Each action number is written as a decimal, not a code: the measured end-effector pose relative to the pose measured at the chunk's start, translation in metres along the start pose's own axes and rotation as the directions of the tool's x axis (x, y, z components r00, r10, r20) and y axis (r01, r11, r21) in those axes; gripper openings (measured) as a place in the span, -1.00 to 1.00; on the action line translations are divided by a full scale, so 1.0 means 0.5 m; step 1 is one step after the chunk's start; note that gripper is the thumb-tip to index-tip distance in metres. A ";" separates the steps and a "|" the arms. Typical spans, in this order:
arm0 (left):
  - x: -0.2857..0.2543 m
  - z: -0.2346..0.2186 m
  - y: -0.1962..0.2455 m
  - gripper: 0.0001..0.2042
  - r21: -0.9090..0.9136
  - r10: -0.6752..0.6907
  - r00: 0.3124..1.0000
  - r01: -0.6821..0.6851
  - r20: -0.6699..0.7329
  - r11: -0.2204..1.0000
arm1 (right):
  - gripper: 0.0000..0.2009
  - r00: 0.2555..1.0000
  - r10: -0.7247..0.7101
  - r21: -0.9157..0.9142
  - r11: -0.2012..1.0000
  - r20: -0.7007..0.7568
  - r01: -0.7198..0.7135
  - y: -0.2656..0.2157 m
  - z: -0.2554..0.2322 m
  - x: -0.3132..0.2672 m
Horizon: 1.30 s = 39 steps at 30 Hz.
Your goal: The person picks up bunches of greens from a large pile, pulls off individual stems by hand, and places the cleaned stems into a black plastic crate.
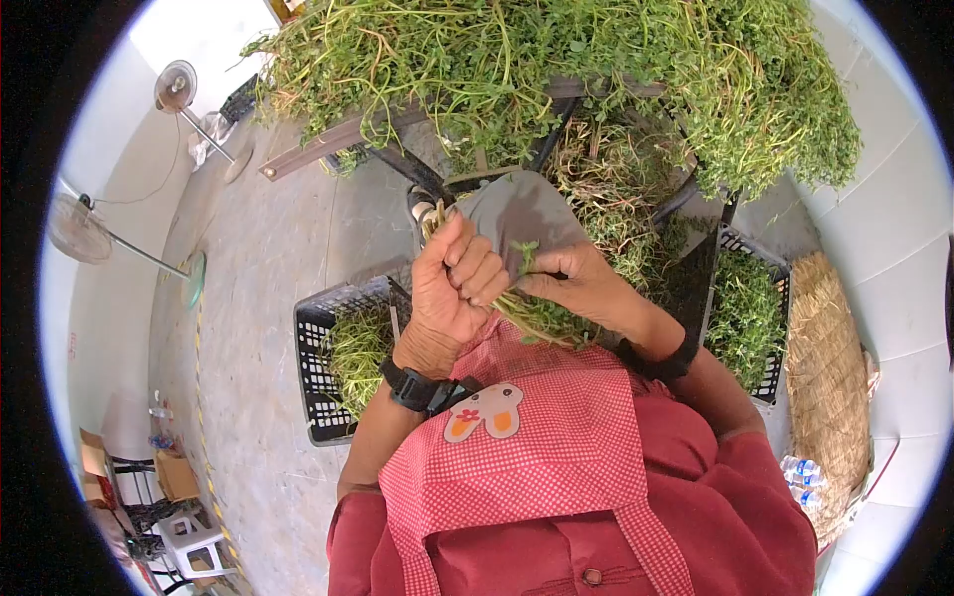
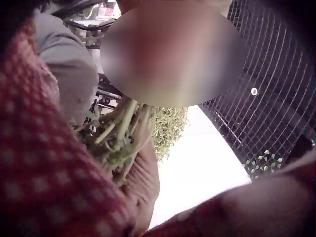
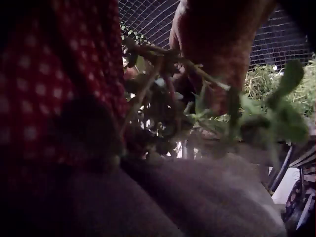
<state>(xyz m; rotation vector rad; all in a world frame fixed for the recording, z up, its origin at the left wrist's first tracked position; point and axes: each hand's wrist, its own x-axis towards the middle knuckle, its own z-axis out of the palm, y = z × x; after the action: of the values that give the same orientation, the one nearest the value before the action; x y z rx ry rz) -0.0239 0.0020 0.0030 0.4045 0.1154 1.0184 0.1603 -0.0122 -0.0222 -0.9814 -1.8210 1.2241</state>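
In the head view my left hand (image 1: pixel 457 278) grips a bunch of green stems (image 1: pixel 542 316), its fingers curled round them. Cut stem ends poke out above the fist, and the leafy part trails below toward the right, over the red checked apron (image 1: pixel 527 437). Just right of that fist, my right hand (image 1: pixel 581 286) pinches a small leafy sprig (image 1: pixel 527 255) between thumb and fingers. The left wrist view shows the stems (image 2: pixel 118 131) close up beside the apron. Dark, blurred leaves (image 3: pixel 284 116) cross the right wrist view.
A large heap of greens (image 1: pixel 556 70) covers the table ahead, with more loose stems (image 1: pixel 616 189) beneath. Black crates holding greens stand on the left (image 1: pixel 316 363) and right (image 1: pixel 780 308). A straw roll (image 1: pixel 830 377) lies far right; standing fans (image 1: pixel 79 226) are at left.
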 end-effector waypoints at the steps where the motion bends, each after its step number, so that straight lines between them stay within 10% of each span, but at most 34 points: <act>1: 0.001 0.000 -0.001 -0.62 0.000 -0.001 1.000 0.001 0.001 1.000 | -0.71 1.000 0.000 0.000 1.000 -0.001 0.000 0.002 -0.001 -0.001; 10: 0.005 -0.002 -0.020 -0.55 0.065 -0.002 0.994 0.009 -0.110 0.998 | -0.80 0.969 0.229 0.245 0.949 -0.095 -0.200 -0.014 0.012 -0.006; 12: -0.007 0.003 -0.025 -0.53 0.083 -0.033 0.984 0.048 -0.175 0.995 | -0.86 0.966 -0.121 -0.421 0.907 -0.229 0.014 -0.007 0.021 -0.014; 15: -0.005 0.000 -0.024 -0.53 0.077 -0.053 0.982 0.067 -0.183 0.995 | -0.91 0.935 -0.159 -0.446 0.895 -0.316 0.001 -0.008 0.034 -0.028; 18: -0.012 0.002 -0.009 -0.52 -0.004 -0.069 0.992 0.069 -0.107 0.998 | -0.89 0.753 -0.201 -0.527 0.821 -0.627 -0.219 0.069 -0.062 -0.035; 19: -0.014 0.004 -0.003 -0.52 -0.008 -0.067 0.992 0.066 -0.107 0.998 | -0.87 0.594 -0.356 -0.402 0.914 -0.721 0.060 0.253 -0.171 -0.047; 20: -0.018 0.005 0.002 -0.52 -0.009 -0.036 0.995 0.036 -0.095 0.999 | -0.77 0.648 -0.191 -0.601 0.624 -0.738 -0.500 0.203 -0.245 -0.093; 22: -0.012 -0.002 0.013 -0.51 -0.009 0.012 0.997 -0.012 -0.071 1.000 | -0.61 0.516 -0.090 -0.445 0.645 -0.852 -0.621 0.272 -0.395 -0.193; 23: -0.012 -0.006 0.012 -0.50 0.011 0.021 0.998 -0.021 -0.062 1.000 | -0.42 0.435 -0.002 -0.408 0.356 -0.900 -0.841 0.348 -0.474 -0.254; 24: -0.009 -0.006 0.010 -0.49 0.032 0.030 0.998 -0.029 -0.049 0.999 | -0.29 0.219 0.171 -0.216 0.039 -0.961 -0.976 0.203 -0.406 -0.238; 25: -0.003 -0.005 0.008 -0.49 0.031 0.033 0.998 -0.032 -0.046 0.999 | -0.29 0.221 0.167 -0.218 0.039 -0.961 -0.975 0.194 -0.415 -0.236; 27: 0.005 -0.001 -0.006 -0.47 0.056 0.033 0.999 -0.034 0.013 0.998 | -0.36 0.500 -0.183 -0.532 0.329 -0.846 -0.780 0.194 -0.430 -0.242; 30: 0.017 0.006 -0.018 -0.45 0.091 0.009 0.998 -0.015 0.062 0.996 | -0.58 0.825 -0.180 -0.354 0.935 -0.536 -0.026 0.080 -0.286 -0.108; 31: 0.018 0.012 -0.019 -0.45 0.101 0.005 0.998 -0.012 0.062 0.995 | -0.60 0.894 -0.315 -0.407 0.897 -0.318 0.171 0.008 -0.201 -0.067; 33: 0.013 0.023 -0.016 -0.43 0.435 0.163 0.984 -0.119 -0.066 0.893 | -0.46 0.977 -0.214 -0.292 0.933 0.013 0.208 -0.086 -0.085 -0.037; 39: 0.005 -0.017 0.000 -0.46 0.530 0.264 0.960 -0.176 -0.096 0.829 | -0.58 1.000 -0.020 -0.413 0.910 0.013 0.024 -0.052 0.025 -0.011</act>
<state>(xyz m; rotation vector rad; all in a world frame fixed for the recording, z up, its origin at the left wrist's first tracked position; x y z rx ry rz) -0.0250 0.0064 -0.0044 0.8419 0.5130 1.2487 0.1470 -0.0286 -0.0020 -1.1792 -2.1430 0.8400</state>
